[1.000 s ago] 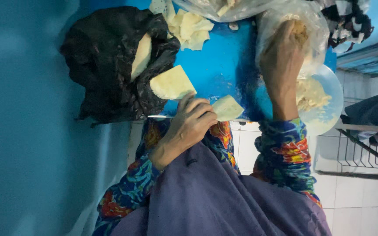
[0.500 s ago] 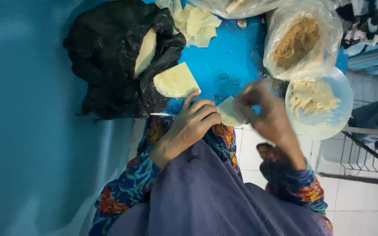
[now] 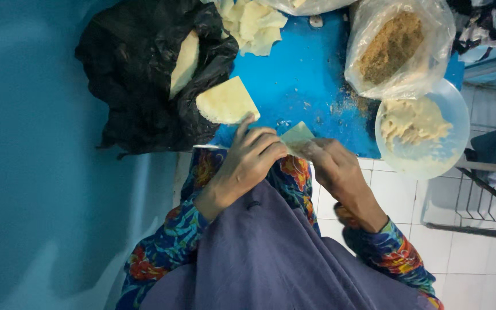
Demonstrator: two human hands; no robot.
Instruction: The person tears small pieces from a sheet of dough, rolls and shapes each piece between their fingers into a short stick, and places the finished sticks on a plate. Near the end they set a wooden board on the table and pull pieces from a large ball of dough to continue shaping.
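Crumb-filled bag (image 3: pixel 400 49), perhaps dough-filled bowl (image 3: pixel 452 123)

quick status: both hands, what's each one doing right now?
Left hand: closed, fingers curled on the left edge of the pale folded wrapper.
Right hand: closed, pinching the same wrapper's right side.

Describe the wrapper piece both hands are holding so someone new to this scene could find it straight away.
Start at the blue table and go to its near edge. There the left hand and right hand pinch a small pale wrapper between them. Unlike the wedge lying beside the black bag, it is held.
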